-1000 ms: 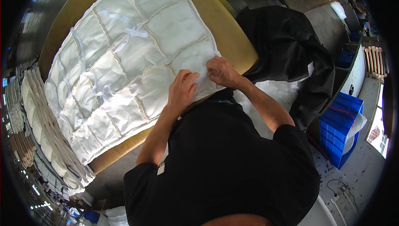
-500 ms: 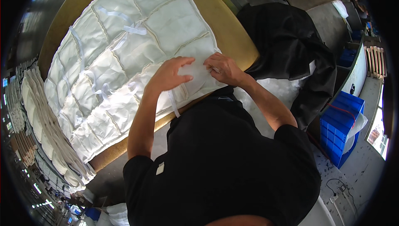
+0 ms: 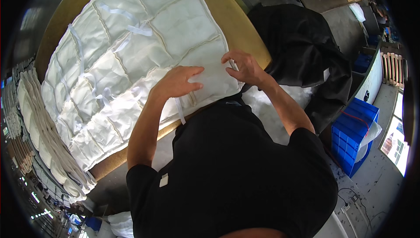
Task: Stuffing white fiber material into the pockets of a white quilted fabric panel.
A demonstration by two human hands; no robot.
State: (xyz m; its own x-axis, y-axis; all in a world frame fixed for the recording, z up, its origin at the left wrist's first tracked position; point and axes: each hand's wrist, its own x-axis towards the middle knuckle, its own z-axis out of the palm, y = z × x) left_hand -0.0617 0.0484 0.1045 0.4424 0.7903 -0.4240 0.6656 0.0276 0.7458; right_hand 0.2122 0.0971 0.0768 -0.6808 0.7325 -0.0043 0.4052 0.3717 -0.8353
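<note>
Our left hand (image 3: 178, 82) has its grip released over the quilt (image 3: 186, 21); for our right hand (image 3: 248, 68), at the edge, we cannot tell. We should smooth evenly.

No lettering, brand or number can be read. The nearest thing to a label is a small pale tag (image 3: 163, 180) at the left side of the person's black shirt (image 3: 245, 172) (its face shows as plain off-white, without legible print). A faint light mark (image 3: 232, 103) sits on the dark clothing at the waist, perhaps a logo, though it is too small and dim to make out. The white quilted panel (image 3: 183, 17) and the blue crate (image 3: 345, 144) show no readable words either.
</note>
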